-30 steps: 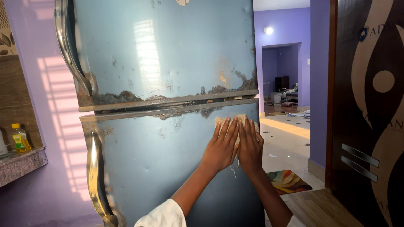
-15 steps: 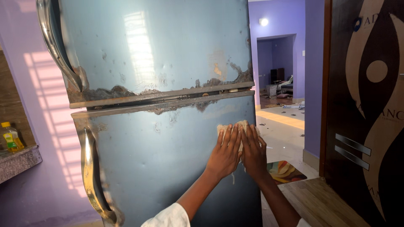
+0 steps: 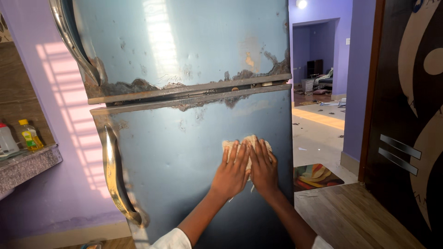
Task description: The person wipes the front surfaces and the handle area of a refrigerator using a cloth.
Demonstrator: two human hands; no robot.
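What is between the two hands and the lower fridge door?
A pale cloth lies between both hands and the lower fridge door, seen in the head view.

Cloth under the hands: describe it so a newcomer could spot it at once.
Find the tall blue-grey fridge with rusty door edges. On its lower door, right of the curved metal handle, the left hand and right hand press a small beige cloth, the only soft, pale thing there.
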